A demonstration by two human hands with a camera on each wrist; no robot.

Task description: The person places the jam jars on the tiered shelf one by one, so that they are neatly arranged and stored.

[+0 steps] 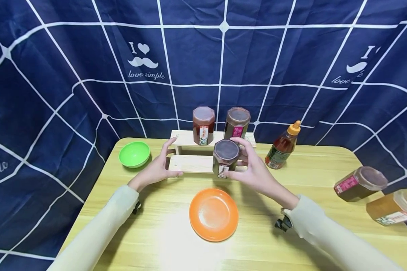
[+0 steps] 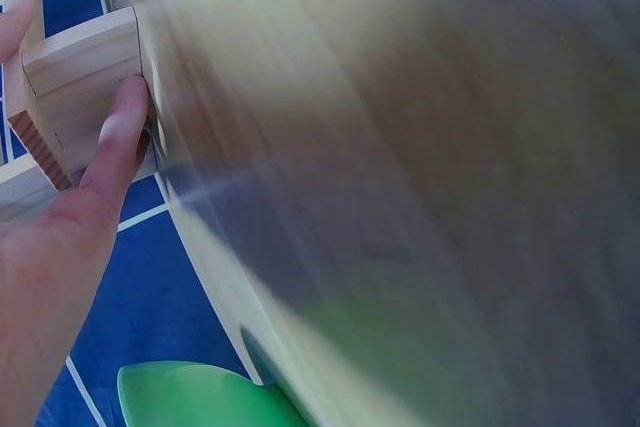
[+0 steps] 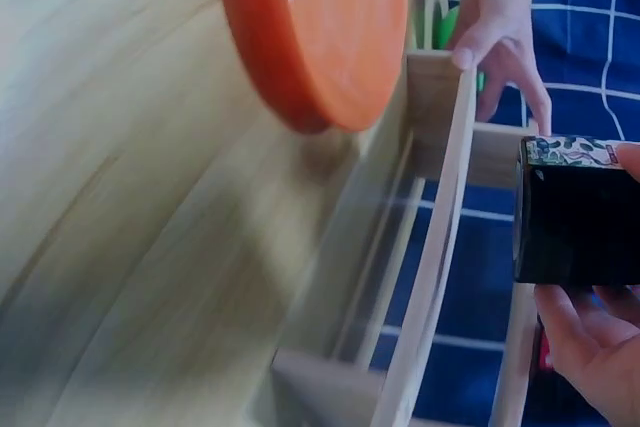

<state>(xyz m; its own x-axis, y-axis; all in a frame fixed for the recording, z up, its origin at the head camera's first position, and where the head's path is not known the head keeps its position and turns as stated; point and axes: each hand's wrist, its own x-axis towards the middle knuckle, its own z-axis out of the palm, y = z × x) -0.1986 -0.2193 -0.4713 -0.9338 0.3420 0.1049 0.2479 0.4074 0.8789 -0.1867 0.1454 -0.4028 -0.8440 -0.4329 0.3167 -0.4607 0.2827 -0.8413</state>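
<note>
My right hand (image 1: pixel 255 165) grips a dark octagonal jar (image 1: pixel 225 154) by its sides at the right part of a two-step wooden rack (image 1: pixel 191 163). In the right wrist view the jar (image 3: pixel 575 217) appears above the rack's slats, thumb on one side and fingers on the other. My left hand (image 1: pixel 158 165) holds the rack's left end, thumb toward the front. One finger (image 2: pixel 122 127) lies along its end piece in the left wrist view. On the upper step stand a red jar (image 1: pixel 203 126) and another dark jar with a pink label (image 1: pixel 237 123).
An orange plate (image 1: pixel 213 215) lies in front of the rack. At its left sits a green bowl (image 1: pixel 134 154); a sauce bottle with an orange cap (image 1: pixel 282 146) stands at its right. Farther right are a dark jar (image 1: pixel 359 183) and an amber jar (image 1: pixel 394 207). A blue curtain (image 1: pixel 196 52) hangs behind.
</note>
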